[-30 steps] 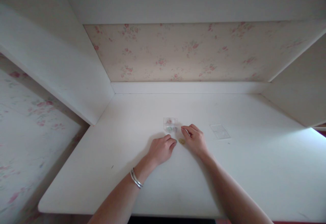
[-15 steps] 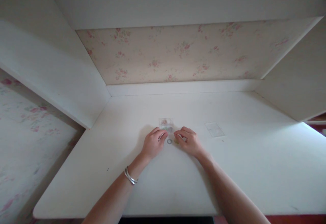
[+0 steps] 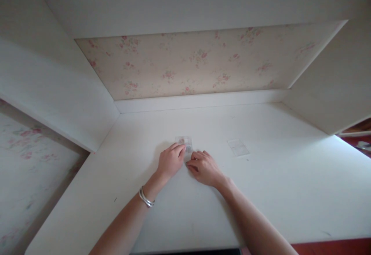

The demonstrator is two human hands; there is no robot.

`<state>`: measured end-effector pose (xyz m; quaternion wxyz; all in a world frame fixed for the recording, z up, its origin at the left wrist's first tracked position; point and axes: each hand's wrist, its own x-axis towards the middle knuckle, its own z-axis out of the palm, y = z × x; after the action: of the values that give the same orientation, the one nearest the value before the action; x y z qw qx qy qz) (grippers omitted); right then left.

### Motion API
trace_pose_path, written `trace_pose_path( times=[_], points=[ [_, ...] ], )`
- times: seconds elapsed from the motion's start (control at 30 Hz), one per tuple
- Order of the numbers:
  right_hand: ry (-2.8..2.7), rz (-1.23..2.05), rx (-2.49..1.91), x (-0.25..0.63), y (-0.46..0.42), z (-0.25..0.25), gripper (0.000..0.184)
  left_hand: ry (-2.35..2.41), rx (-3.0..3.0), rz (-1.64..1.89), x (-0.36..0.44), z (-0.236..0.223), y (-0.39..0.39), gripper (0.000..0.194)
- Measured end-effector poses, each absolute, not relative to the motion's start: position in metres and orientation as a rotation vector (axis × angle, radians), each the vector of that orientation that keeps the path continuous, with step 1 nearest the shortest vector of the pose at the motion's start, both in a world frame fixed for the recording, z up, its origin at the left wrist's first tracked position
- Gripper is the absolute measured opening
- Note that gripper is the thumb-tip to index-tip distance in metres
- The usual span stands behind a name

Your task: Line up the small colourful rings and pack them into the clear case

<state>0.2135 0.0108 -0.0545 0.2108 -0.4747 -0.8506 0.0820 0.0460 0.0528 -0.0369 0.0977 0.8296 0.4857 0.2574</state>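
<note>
A small clear plastic box (image 3: 180,139) with divided compartments lies on the white desk, a few small pieces inside it. My left hand (image 3: 171,159) is closed at the box's near left side, its thumb and fingertips against it. Just nearer and to the right, my right hand (image 3: 204,167) pinches at a small grey ring (image 3: 186,164), mostly covered by the fingertips. Any small yellowish pieces under the right hand are hidden. A silver bangle (image 3: 146,198) circles my left wrist.
A flat clear plastic lid (image 3: 238,147) lies to the right of my hands, with a tiny dark speck beside it. A short dark sliver (image 3: 115,199) is on the desk (image 3: 275,193) at left. Side panels and a floral-papered back wall (image 3: 203,65) enclose the desk.
My right hand has moved left and nearer, its fingertips now on the grey ring that lay exposed between the hands. My left hand has closed in against the box. The view shifted slightly.
</note>
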Motion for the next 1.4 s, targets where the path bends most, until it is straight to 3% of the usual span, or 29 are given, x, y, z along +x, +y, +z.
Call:
trace_pose_path(
  times=[0.23,0.53,0.9,1.17,1.4],
  points=[
    [-2.229,0.285,-1.281,0.214,0.012,-0.057,0.018,1.341,2.277,0.833,0.020,-0.050,0.031,0.025],
    [-1.634,0.311,-1.395,0.209,0.030,-0.068,0.021,1.352,2.432,0.450,0.027,-0.051,0.021,0.025],
    [-1.688,0.118,-1.499,0.217,0.032,-0.062,0.026,1.328,2.479,0.384,0.026,-0.055,0.019,0.026],
    [-1.677,0.197,-1.515,0.226,0.026,-0.065,0.028,1.298,2.481,0.368,0.029,-0.057,0.017,0.020],
    [-1.895,0.481,-1.407,0.237,0.023,-0.059,0.025,1.294,2.435,0.472,0.029,-0.055,0.018,0.019]
  ],
)
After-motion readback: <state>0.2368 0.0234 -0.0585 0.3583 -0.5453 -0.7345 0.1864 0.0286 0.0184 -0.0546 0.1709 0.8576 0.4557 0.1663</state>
